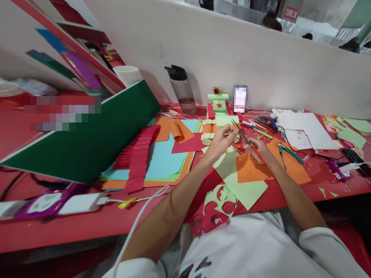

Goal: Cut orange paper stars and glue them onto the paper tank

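My right hand (pixel 257 150) grips a pair of scissors (pixel 245 139) with orange handles, its slim blades pointing up and to the left. Close by the blades, my left hand (pixel 220 142) is closed in a pinch; whatever lies between its fingers is too small to make out. Under the hands are orange paper (pixel 246 172) and light green paper (pixel 252 193). Just beyond stands a model of rolled green, orange and red paper (pixel 222 105) with a red star on it. Cut-out green scraps (pixel 211 200) and red scraps (pixel 206 221) lie near my body.
Left are a pleated red paper strip (pixel 139 154), stacked coloured sheets (pixel 165 166) and a leaning green board (pixel 87 135). A bottle (pixel 182 90) and phone (pixel 240 99) stand by the partition. Pliers (pixel 291 153), white sheets (pixel 315 129) and a purple power strip (pixel 337 170) lie right.
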`<state>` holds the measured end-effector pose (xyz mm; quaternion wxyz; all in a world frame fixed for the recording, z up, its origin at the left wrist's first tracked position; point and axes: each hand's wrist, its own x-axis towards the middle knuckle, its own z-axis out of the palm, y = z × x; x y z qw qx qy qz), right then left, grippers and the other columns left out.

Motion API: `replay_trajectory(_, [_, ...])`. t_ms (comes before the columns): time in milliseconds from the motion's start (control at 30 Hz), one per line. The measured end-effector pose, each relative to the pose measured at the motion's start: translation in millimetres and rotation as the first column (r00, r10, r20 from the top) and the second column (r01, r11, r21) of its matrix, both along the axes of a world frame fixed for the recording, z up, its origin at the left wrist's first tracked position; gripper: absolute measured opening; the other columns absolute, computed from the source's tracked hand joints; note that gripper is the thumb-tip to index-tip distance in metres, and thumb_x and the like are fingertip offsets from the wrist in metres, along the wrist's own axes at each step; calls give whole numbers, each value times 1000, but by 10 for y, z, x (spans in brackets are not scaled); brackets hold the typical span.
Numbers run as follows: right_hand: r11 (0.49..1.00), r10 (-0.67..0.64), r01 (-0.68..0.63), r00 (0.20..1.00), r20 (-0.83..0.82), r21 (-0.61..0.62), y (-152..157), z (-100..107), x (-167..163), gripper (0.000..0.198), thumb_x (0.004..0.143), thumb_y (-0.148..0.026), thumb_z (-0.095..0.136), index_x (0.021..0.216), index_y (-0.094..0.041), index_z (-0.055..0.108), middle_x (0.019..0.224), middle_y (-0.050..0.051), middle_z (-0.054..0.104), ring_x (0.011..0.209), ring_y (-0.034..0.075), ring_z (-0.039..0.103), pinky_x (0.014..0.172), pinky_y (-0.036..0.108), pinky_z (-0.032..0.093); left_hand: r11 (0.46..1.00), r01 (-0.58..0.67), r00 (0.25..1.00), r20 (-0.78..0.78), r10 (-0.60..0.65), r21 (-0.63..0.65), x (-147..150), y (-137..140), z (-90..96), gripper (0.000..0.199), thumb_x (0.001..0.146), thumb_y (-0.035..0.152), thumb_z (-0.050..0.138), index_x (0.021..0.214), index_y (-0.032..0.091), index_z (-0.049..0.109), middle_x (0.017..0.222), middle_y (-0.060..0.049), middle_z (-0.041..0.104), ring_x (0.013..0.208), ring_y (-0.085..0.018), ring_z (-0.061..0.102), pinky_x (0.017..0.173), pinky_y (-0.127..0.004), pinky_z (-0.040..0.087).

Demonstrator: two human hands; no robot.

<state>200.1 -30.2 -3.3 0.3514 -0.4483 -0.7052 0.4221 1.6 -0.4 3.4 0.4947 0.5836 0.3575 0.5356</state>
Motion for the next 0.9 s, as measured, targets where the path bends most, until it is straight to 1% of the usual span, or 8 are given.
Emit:
replay_trajectory(100, [1000,6,-6,1000,-6,-6,10,-10,13,51,88,-74,68,89,-24,58,66,-2,53,56,16,48,51,28,36,1000,-4,1000,-25,4,6,-8,-6,-1,37,86,50,73,76,23,50,57,7,47,49,-10,43,51,-24,35])
replay_trajectory(267, [999,2,-2,1000,-23,-32,-9,5,6,51,89,-74,69,88,-24,57,66,-3,54,49,14,47,46,27,35,1000,-10,998,-54,11,27,-25,-23,22,33,92,51,66,79,21,61,55,5,49,51,-11,44,52,-24,35])
replay_trajectory(433, [997,32,-36,997,-66,-63,-29,7,-9,53,90,-77,64,88,-25,54,67,-3,56,41,12,44,40,28,35,999,-12,996,-88,16,52,-26,-24,26,35,92,48,66,72,21,58,56,4,49,53,-12,45,53,-25,35])
replay_trajectory(567, [998,43,-45,997,-58,-34,-18,-16,-9,56,91,-79,62,89,-24,54,68,-3,57,43,12,46,40,27,36,998,-10,993,-114,17,61,-24,-19,22,35,93,47,63,70,21,58,56,3,49,53,-12,43,54,-27,34])
replay_trajectory(733, [999,41,-42,998,-49,-10,4,-54,-3,59,90,-82,61,90,-23,55,67,-3,57,43,11,47,39,25,38,1000,2,987,-158,3,31,-29,-3,1,36,93,46,61,69,19,58,56,3,49,54,-11,42,55,-27,33])
replay_trajectory(900, [998,50,-53,996,-70,-44,-6,-55,-4,59,90,-82,61,92,-24,55,66,-4,56,40,11,47,37,25,38,999,33,992,-124,-36,-28,-38,4,2,34,92,46,63,72,19,61,54,4,48,52,-11,42,56,-27,34])
